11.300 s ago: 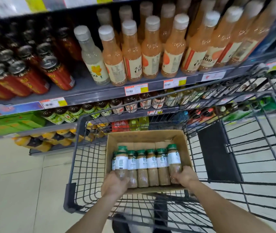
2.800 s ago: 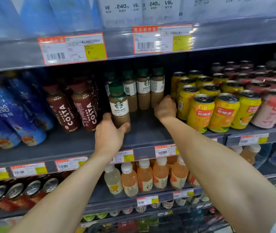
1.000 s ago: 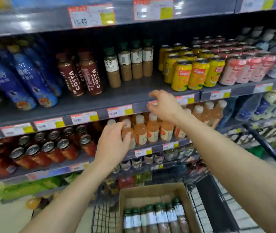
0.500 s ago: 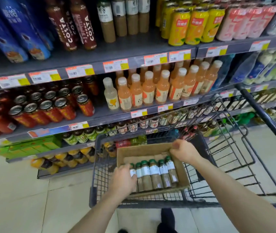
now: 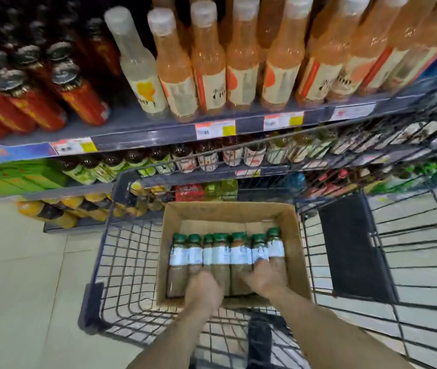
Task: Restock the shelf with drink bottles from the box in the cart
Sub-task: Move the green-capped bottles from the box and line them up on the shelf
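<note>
At far left, pale floor (image 5: 12, 275). Above it, on the shelf (image 5: 145, 139), red cans (image 5: 79, 99) with silver tops, leaning in the wide lens. Lower down, green cartons (image 5: 12, 177), then yellow bottles (image 5: 52, 213) on the bottom tier. Next along the shelf, one pale bottle (image 5: 140, 73), then a row of orange bottles (image 5: 206, 67) with white caps, continuing to the right edge. Under them, price tags (image 5: 214, 129) on the shelf lip.

Below, close against the shelving, a wire cart (image 5: 93, 304). Inside, in its left half, an open box (image 5: 296, 235). Along the box's near wall, seven drink bottles (image 5: 221, 257) side by side, with green caps toward the shelving, white labels in a band and brown drink beneath. Hard to tell whether standing or lying.

Over the lower ends of the left-middle bottles, the left hand (image 5: 204, 291), knuckles up, fingers bent down among them. Too blurred to tell whether closed round one. Just beside it, the right hand (image 5: 265, 279), laid flat on the right-hand bottles, fingers stretched forward and a little spread, tips touching the labels. Both forearms stretched in over the cart's near rim.

Further right, in the cart, a black panel (image 5: 350, 249) near the box's right wall.
</note>
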